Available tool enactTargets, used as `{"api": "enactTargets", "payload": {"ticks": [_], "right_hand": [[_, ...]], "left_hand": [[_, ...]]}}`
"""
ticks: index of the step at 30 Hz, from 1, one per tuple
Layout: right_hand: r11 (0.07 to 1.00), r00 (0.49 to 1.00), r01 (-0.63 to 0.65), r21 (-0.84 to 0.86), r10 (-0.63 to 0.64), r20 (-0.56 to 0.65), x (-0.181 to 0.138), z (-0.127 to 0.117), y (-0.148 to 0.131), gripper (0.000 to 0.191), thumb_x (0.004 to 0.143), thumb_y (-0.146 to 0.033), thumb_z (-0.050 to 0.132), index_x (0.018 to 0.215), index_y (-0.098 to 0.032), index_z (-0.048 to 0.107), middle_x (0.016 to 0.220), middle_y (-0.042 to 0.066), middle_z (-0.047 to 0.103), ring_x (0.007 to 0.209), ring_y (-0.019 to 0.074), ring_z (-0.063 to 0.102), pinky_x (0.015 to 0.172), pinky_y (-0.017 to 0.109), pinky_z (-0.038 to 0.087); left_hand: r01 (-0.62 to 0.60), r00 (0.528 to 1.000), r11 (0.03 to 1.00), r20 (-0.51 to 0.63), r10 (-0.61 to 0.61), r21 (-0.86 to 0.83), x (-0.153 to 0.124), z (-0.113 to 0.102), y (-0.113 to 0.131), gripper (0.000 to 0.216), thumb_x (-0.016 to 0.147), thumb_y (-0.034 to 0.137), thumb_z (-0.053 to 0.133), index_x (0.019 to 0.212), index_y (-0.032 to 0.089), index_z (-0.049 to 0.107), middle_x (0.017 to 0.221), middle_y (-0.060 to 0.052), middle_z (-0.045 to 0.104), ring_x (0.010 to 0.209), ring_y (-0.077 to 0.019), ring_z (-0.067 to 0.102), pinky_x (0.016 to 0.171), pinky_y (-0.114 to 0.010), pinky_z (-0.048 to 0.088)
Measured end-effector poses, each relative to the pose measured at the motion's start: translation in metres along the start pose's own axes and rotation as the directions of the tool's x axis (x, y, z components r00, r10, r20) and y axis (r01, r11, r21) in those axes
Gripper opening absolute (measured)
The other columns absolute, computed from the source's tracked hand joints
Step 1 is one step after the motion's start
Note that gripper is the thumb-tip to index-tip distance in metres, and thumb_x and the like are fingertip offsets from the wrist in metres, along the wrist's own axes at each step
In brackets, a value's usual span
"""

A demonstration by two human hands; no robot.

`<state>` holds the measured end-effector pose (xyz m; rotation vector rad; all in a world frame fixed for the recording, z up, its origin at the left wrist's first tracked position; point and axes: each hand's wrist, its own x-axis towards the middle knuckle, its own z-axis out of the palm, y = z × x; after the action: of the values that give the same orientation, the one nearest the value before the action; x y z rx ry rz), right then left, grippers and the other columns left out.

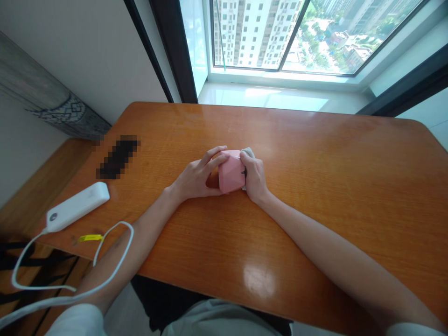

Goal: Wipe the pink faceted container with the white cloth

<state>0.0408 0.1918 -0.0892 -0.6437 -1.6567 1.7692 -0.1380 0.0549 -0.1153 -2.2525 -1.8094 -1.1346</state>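
A small pink block-shaped object with faceted sides [231,173] is held just over the middle of the wooden table [332,186]; its exact kind does not show. My left hand [205,175] grips it from the left, fingers over the top and thumb along the lower edge. On its right side, my right hand [255,175] is closed around a light grey cloth [248,152], with the thumb pressing near the object's upper right edge. Most of the cloth is hidden inside that hand. A dark spot shows on the pink object's right edge beside my right fingers.
At the left lie a white power strip [79,205] and a blurred-out dark object [118,157]. A white cable [129,245] with a yellow tag [90,238] loops across my left forearm. A window [280,42] and sill stand beyond the table; a curtain [70,109] hangs left.
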Motion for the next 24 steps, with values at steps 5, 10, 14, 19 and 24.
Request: {"api": "enactTargets", "payload": {"ticks": [5, 10, 14, 19, 24], "right_hand": [[1.0, 1.0, 0.018, 0.013, -0.018, -0.003, 0.0, -0.001, 0.005, 0.05, 0.1, -0.068, 0.061, 0.077, -0.026, 0.045, 0.069, -0.005, 0.043, 0.061, 0.012, 0.036, 0.057, 0.029, 0.032], [0.999, 0.999, 0.044, 0.018, -0.044, -0.006, 0.001, 0.0, 0.006, 0.048, 0.102, -0.064, 0.06, 0.077, -0.026, 0.044, 0.073, -0.004, 0.044, 0.065, 0.0128, 0.038, 0.06, 0.029, 0.033], [0.996, 0.996, 0.084, 0.008, -0.084, -0.01, 0.001, -0.001, 0.007, 0.046, 0.104, -0.058, 0.058, 0.075, -0.025, 0.044, 0.077, -0.003, 0.045, 0.07, 0.0137, 0.041, 0.065, 0.03, 0.036], [0.998, 0.998, 0.058, 0.0, -0.058, -0.009, 0.002, -0.002, 0.01, 0.047, 0.101, -0.063, 0.062, 0.076, -0.026, 0.046, 0.074, -0.003, 0.047, 0.068, 0.0137, 0.04, 0.063, 0.03, 0.036], [0.999, 0.999, 0.039, -0.028, -0.039, 0.002, 0.002, -0.002, 0.009, 0.051, 0.097, -0.07, 0.063, 0.078, -0.025, 0.048, 0.071, -0.004, 0.046, 0.064, 0.0121, 0.037, 0.057, 0.029, 0.032]], "left_hand": [[0.031, 1.0, 0.999, -0.002, -0.031, -0.024, 0.001, -0.002, 0.005, 0.103, 0.089, 0.055, 0.093, 0.172, 0.033, 0.036, 0.173, -0.019, 0.05, 0.144, -0.0377, 0.07, 0.096, -0.043, 0.072], [0.114, 0.993, 0.986, -0.009, -0.115, -0.118, 0.002, -0.003, 0.01, 0.11, 0.082, 0.067, 0.097, 0.171, 0.035, 0.041, 0.171, -0.016, 0.055, 0.141, -0.0355, 0.071, 0.091, -0.039, 0.072], [0.206, 0.978, 0.964, 0.003, -0.208, -0.167, 0.003, -0.004, 0.013, 0.117, 0.073, 0.069, 0.103, 0.168, 0.032, 0.047, 0.154, -0.014, 0.068, 0.1, -0.0256, 0.08, 0.081, -0.036, 0.068], [0.334, 0.943, 0.915, 0.08, -0.324, -0.227, 0.007, -0.007, 0.016, 0.124, 0.068, 0.07, 0.103, 0.17, 0.032, 0.043, 0.116, -0.004, 0.079, 0.054, -0.0079, 0.052, 0.058, -0.026, 0.05], [0.417, 0.907, 0.867, 0.174, -0.382, -0.272, 0.01, -0.01, 0.017, 0.115, 0.076, 0.073, 0.095, 0.167, 0.029, 0.042, 0.114, -0.005, 0.079, 0.056, -0.0088, 0.054, 0.058, -0.023, 0.042]]}}
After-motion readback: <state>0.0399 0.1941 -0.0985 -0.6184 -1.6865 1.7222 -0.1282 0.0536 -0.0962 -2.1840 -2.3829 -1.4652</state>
